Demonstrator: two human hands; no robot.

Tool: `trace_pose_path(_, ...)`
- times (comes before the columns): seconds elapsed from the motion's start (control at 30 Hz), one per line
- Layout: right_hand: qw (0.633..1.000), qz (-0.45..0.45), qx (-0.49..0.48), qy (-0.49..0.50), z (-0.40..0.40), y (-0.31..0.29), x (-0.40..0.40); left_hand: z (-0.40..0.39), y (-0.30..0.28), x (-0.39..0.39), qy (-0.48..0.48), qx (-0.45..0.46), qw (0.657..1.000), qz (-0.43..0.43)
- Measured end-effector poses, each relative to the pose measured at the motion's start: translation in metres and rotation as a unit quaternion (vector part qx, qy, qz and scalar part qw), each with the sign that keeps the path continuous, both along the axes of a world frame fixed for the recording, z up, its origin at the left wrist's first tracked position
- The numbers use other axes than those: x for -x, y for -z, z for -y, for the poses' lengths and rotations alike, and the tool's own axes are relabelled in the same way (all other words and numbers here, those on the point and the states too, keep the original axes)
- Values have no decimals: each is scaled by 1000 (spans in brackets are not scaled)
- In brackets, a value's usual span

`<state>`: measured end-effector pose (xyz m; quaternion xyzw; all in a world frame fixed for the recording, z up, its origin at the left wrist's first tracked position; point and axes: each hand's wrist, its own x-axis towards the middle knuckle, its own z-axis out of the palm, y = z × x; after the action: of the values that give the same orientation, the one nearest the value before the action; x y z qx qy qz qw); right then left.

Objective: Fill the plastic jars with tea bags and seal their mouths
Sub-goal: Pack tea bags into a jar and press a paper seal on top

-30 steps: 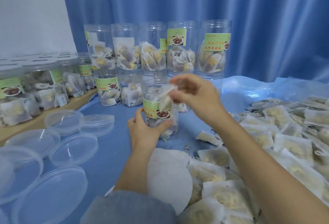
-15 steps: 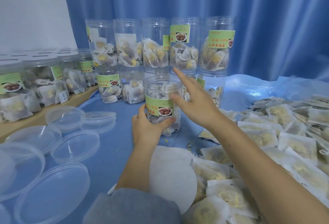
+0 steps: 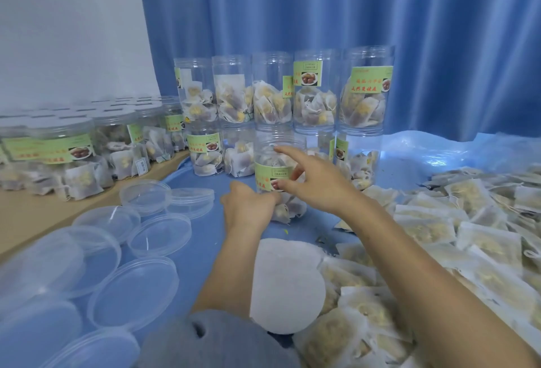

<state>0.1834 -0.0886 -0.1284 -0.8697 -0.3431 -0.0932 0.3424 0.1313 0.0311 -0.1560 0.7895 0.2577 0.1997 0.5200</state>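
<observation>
Tea bag released into jar; right hand now empty.
Frame centre: left hand (image 3: 248,206) grips the jar (image 3: 278,174) at its base; right hand (image 3: 316,180), fingers spread, touches its side, no longer pinching a bag. Jar likely ready for sealing.

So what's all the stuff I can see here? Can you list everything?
jar being filled: one, clear with green label, centre, on the blue cover
stacked jars: two rows, clear, tea bags inside, behind it by the curtain
lidded jars: several, clear, on the wooden surface at left
lids: many, clear, loose at lower left
tea bags: a large heap, white with yellow filling, at right
paper discs: a stack, white, near centre bottom
curtain: one, blue, at the back
left hand: holds the jar's base
right hand: fingers spread against the jar's front
</observation>
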Motion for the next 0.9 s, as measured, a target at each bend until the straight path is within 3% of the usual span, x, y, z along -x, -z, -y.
trace_pose_path(0.17, 999, -13, 17, -28, -5, 3, 5, -3, 4, 26, -51, 11, 998, 29)
trace_pose_path(0.33, 984, -93, 137, -73, -5, 8, 9, -11, 24, 34, -99, 29, 994, 46)
trace_pose_path(0.47, 938, -199, 266, -99, -7, 11, 18, -12, 41, 37, -111, 47, 990, 67)
trace_pose_path(0.57, 902, -278, 310, -112, -4, 10, 22, -14, 47, 38, -126, 50, 988, 73)
trace_pose_path(0.77, 890, -280, 342, -109, -5, 12, 23, -11, 50, 37, -126, 55, 988, 67)
trace_pose_path(0.9, 914, -238, 300, -132, -3, 9, 21, -12, 51, 37, -141, 71, 985, 70)
